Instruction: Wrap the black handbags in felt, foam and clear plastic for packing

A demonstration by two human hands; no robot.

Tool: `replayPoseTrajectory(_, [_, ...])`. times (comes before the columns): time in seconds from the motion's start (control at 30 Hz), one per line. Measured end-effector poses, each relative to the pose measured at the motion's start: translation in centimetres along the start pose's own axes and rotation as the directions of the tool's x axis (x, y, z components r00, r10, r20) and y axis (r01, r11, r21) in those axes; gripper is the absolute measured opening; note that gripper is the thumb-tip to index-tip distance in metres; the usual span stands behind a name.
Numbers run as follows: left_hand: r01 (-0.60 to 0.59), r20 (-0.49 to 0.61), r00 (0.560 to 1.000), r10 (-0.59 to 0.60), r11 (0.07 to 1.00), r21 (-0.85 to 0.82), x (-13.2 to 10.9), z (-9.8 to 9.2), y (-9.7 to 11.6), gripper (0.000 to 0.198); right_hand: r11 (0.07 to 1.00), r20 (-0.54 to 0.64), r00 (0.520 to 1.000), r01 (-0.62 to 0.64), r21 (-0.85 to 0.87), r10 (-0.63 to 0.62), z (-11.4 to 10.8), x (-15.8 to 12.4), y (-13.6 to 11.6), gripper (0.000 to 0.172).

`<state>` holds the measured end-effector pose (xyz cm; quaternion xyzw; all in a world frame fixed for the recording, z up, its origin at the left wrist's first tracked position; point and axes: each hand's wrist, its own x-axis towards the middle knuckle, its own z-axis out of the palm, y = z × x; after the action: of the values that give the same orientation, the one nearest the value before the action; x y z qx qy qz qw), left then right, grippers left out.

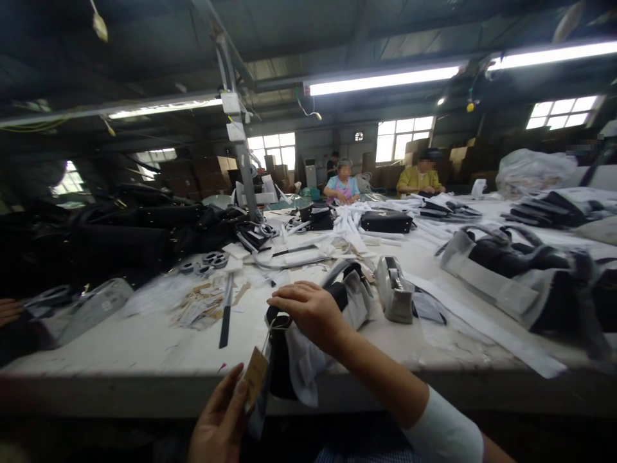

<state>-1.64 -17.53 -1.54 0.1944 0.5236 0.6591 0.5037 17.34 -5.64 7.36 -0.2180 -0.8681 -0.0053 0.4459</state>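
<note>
A black bag (281, 363) partly wrapped in white paper (306, 363) lies at the table's front edge. A brown tag (255, 376) hangs from it on a light string. My left hand (222, 411) pinches this tag between thumb and fingers. My right hand (308, 312) rests over the top of the bag near the string, its fingers together and pointing left; what lies under them is hidden. Just right of the bag stands a grey tape dispenser (395, 292).
Black bags (125, 247) are piled at the left. Loose tags (202, 305) and a dark strap (225, 321) lie on the white table (159, 350). A wrapped bag (511, 276) is at the right. Two people work across the table; another person's hand (8, 311) shows far left.
</note>
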Motion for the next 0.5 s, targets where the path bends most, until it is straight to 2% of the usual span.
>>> replayPoseTrajectory(0.07, [0.018,0.053,0.998,-0.019,1.0,0.016,0.5,0.9,-0.2,0.074,1.0,-0.003,1.0,-0.005,0.012,0.005,-0.3,0.0,-0.4,0.036])
replayPoseTrajectory(0.13, [-0.016,0.106,0.994,0.007,0.996,0.085,0.8,1.4,-0.2,0.07,0.999,-0.033,0.999,-0.026,0.028,0.027,-1.3,-0.6,-0.4,0.041])
replayPoseTrajectory(0.23, [-0.075,0.151,0.988,0.04,0.97,0.23,1.0,1.2,0.0,0.067,0.987,-0.171,0.972,-0.157,0.038,0.161,-3.7,-2.8,1.0,0.041])
replayPoseTrajectory(0.3, [-0.132,0.137,0.987,0.089,0.926,0.352,0.9,0.7,-0.1,0.068,0.945,-0.291,0.901,-0.323,0.043,0.321,-5.4,-5.0,2.9,0.036])
replayPoseTrajectory(0.37, [-0.239,0.113,0.971,0.21,0.864,0.444,0.8,0.4,-0.3,0.072,0.855,-0.363,0.784,-0.513,0.078,0.504,-6.7,-7.2,5.1,0.035])
replayPoseTrajectory(0.43, [-0.364,0.141,0.93,0.339,0.805,0.467,0.7,0.7,-0.9,0.079,0.75,-0.361,0.674,-0.649,0.127,0.644,-7.1,-9.1,7.3,0.044])
replayPoseTrajectory(0.5, [-0.467,0.208,0.883,0.42,0.756,0.458,0.5,1.7,-1.6,0.089,0.687,-0.322,0.622,-0.711,0.149,0.714,-6.7,-10.5,8.9,0.056])
